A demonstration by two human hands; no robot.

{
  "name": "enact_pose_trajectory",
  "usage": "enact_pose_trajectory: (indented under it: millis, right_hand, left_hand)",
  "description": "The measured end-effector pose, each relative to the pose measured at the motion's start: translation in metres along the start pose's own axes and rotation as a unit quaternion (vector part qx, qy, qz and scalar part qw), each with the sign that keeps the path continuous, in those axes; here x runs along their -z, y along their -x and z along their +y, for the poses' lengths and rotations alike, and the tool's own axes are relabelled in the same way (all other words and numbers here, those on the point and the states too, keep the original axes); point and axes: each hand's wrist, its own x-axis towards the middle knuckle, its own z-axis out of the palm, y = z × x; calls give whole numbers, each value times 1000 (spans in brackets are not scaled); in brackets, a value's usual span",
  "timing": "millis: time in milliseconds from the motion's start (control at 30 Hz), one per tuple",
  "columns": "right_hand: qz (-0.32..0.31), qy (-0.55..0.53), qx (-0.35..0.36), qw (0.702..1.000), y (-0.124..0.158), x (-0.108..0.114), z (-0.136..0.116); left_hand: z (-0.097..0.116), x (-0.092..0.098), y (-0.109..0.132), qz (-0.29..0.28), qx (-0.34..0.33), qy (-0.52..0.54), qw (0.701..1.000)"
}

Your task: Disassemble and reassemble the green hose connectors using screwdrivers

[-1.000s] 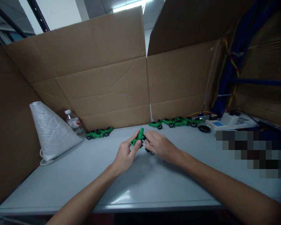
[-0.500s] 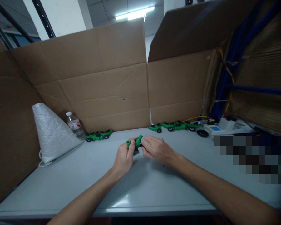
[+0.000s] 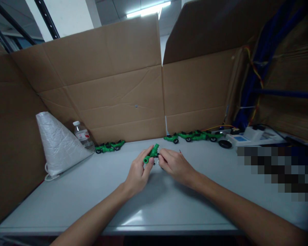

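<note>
A small green toy car body (image 3: 151,154) is held up just above the grey table (image 3: 154,205), near its middle. My left hand (image 3: 138,173) grips the car's lower end with curled fingers. My right hand (image 3: 175,165) is closed beside it, its fingertips pinched at the car's right side on a small dark part that is mostly hidden. Both forearms reach in from the bottom edge.
Finished green toy cars sit along the cardboard wall: a pair (image 3: 109,147) at left, a row (image 3: 193,136) at right. A white folded bag (image 3: 56,143) and water bottle (image 3: 82,135) stand at left. A device with wires (image 3: 242,138) lies at right.
The green car has been turned in my hands, from lying more level half a second ago to slanting up to the right. Both hands stay at the table's middle.
</note>
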Motion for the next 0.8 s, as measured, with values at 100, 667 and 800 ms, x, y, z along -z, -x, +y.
enact_pose_trajectory:
  millis: [100,667,800]
  right_hand:
    - [-20,-143,-81,986,0,-1,-2]
    - [-31,-207,-118,971,3,-12,-7]
    - [-37,-137,-100,985,2,-13,-2]
  left_hand:
    - [1,2,1,-4,-34,-24,999]
    - [-2,2,-3,-14,-57,-24,998]
    - [2,-2,-2,-6,-16,-20,1000]
